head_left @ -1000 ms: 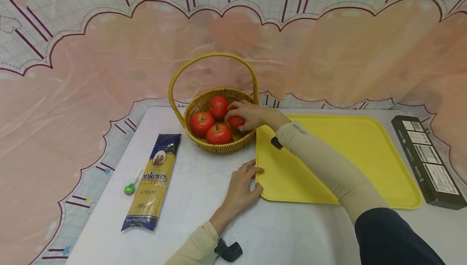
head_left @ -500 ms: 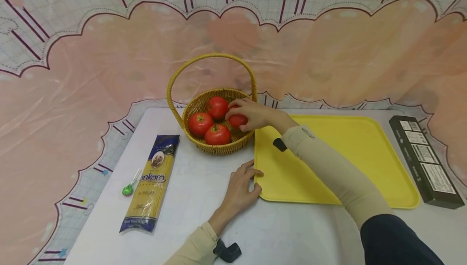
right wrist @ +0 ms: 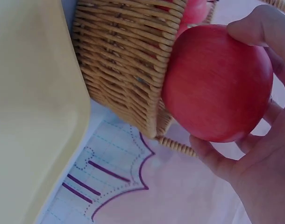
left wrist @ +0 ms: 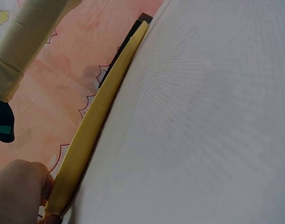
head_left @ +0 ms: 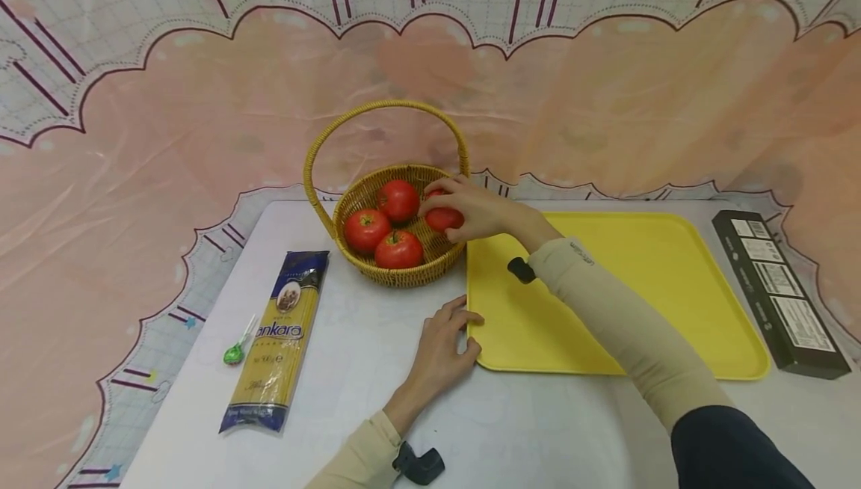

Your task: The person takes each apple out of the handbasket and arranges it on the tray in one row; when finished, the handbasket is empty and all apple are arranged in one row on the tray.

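Tomato (right wrist: 217, 84) is clamped in the grip of the right hand (head_left: 487, 210), thumb on one side and fingers on the other, and my wrist feed shows it close up at the lip of the wicker basket (head_left: 403, 277); I cannot tell whether the two touch. On my head feed it sits at the basket's three o'clock. Inside I count three other tomatoes (head_left: 400, 250), at six, nine and twelve o'clock, under the arched handle (head_left: 386, 104). The left hand (head_left: 440, 347) has its grip apart, thumb and fingers touching the rim of the yellow tray (head_left: 538, 324) near its eight o'clock corner. From the basket I read the tray towards four o'clock and the pasta packet (head_left: 279, 339) at eight, with a green lollipop (head_left: 234, 354) just beside the packet's nine o'clock side. A black box (head_left: 780, 294) with white labels lies at the tray's three o'clock. Everything stands on a white worktop (head_left: 525, 429), with patterned cloth (head_left: 572, 100) beyond at twelve.
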`<state>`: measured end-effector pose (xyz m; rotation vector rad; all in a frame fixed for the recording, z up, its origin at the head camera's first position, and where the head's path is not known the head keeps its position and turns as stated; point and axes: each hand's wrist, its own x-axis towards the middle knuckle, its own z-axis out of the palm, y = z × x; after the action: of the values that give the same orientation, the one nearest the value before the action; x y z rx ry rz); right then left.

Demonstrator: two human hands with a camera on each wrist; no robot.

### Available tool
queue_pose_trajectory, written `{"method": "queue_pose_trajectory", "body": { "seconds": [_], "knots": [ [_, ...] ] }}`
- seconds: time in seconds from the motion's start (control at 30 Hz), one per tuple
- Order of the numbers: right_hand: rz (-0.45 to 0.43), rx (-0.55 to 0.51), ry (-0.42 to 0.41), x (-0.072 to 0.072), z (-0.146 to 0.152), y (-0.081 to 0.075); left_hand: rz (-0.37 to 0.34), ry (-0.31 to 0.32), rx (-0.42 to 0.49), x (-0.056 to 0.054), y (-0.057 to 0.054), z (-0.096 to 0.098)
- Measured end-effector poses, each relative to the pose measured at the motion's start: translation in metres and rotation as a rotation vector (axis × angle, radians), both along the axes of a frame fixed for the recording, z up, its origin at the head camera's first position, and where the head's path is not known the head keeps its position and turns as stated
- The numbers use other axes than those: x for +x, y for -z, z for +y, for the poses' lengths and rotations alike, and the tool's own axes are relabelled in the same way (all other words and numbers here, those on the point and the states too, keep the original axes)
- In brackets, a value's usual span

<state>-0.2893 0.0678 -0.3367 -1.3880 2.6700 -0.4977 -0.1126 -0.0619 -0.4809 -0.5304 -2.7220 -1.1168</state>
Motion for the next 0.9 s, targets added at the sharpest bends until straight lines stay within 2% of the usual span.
{"method": "queue_pose_trajectory", "body": {
  "seconds": [0.4, 0.67, 0.9],
  "knots": [
    [0.013, -0.037, -0.005, -0.004, 0.022, -0.006, 0.037, -0.032, -0.006, -0.005, -0.002, 0.009],
    [0.023, -0.042, 0.011, -0.004, 0.037, -0.005, 0.037, -0.029, 0.0, -0.004, -0.002, 0.008],
    [0.022, -0.024, 0.033, -0.006, 0.049, -0.005, 0.067, -0.023, 0.019, -0.004, -0.003, 0.008]
  ]
}}
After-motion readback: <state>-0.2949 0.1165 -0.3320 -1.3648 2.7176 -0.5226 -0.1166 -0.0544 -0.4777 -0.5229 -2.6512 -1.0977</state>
